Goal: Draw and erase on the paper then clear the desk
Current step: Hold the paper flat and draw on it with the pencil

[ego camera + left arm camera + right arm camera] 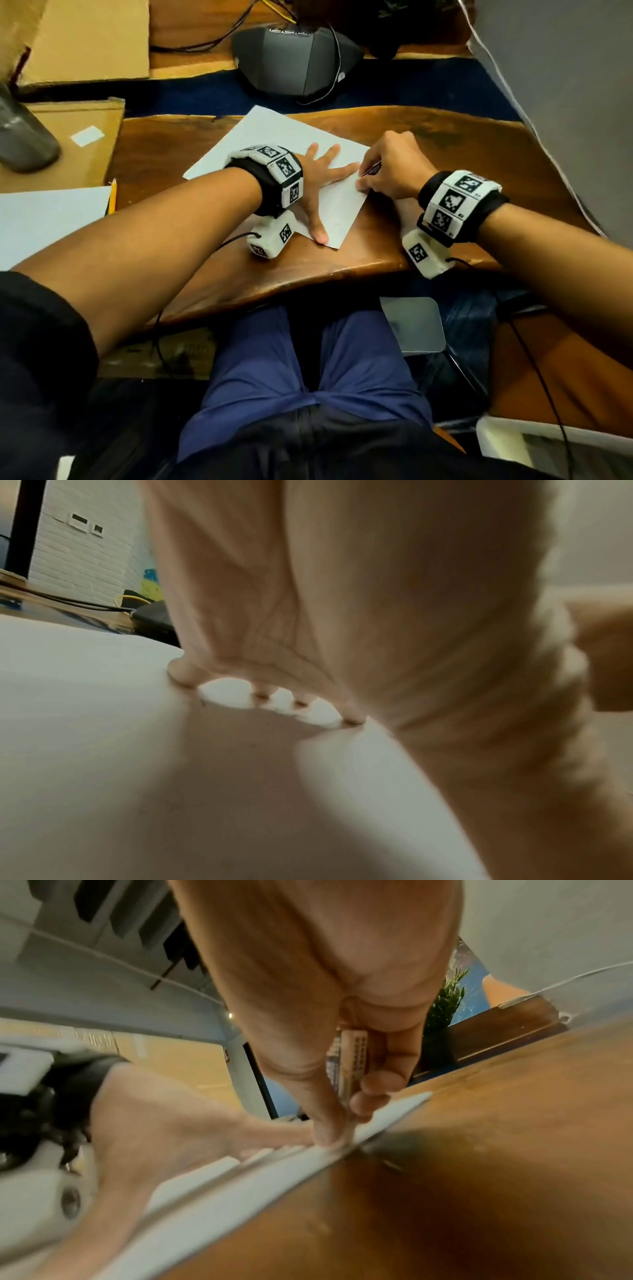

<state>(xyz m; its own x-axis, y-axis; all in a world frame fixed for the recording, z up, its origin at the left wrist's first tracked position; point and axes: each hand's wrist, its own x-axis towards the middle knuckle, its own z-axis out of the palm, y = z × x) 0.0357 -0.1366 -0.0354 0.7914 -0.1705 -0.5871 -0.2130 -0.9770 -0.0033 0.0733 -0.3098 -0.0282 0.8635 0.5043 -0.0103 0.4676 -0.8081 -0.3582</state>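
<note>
**Sheet pinned while the right edge is worked**

The paper point(274, 144) lies askew near the desk's point(445, 154) front edge. The left hand point(322, 178), fingers spread, presses it flat, likely against sliding. The right hand point(390, 168) pinches a printed eraser-like piece point(349, 1064) at the sheet's right edge.

Grey conf. speakerphone point(298, 58) w/ cables at desk's back, cardboard boxes point(85, 37) far left, dark bottle point(24, 137) on nearer box.
</note>
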